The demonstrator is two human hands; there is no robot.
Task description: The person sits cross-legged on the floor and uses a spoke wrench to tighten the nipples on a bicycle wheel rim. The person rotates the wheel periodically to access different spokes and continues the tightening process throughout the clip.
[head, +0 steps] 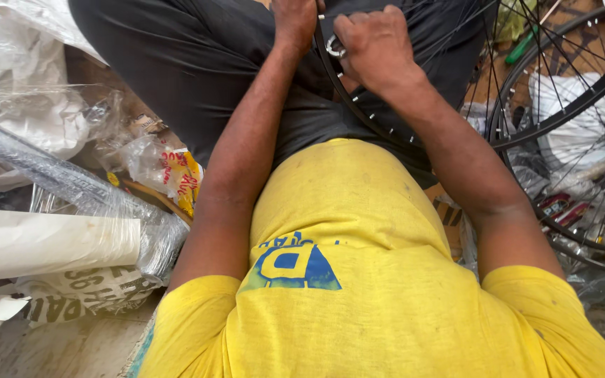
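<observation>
From the head camera, looking down: the person sits with a black bicycle rim [358, 112] across the lap, far in the view and a little right of the middle. The rim is thin and curved, with small silver nipples along it.

To do this well, I think the rim should be held still with one hand while the other works slowly at one spot, so nothing slips.

The left hand [294, 21] is at the far top, closed around the rim's edge. The left arm runs straight from the near side up to it.

The right hand [376, 45] is just beside it, fingers curled shut on a small silver metal piece [333, 46] that touches the rim. The right arm bends in from the right.

A second spoked wheel [568, 119] lies at the far right. Plastic-wrapped parts [71, 182] lie at the left.
</observation>
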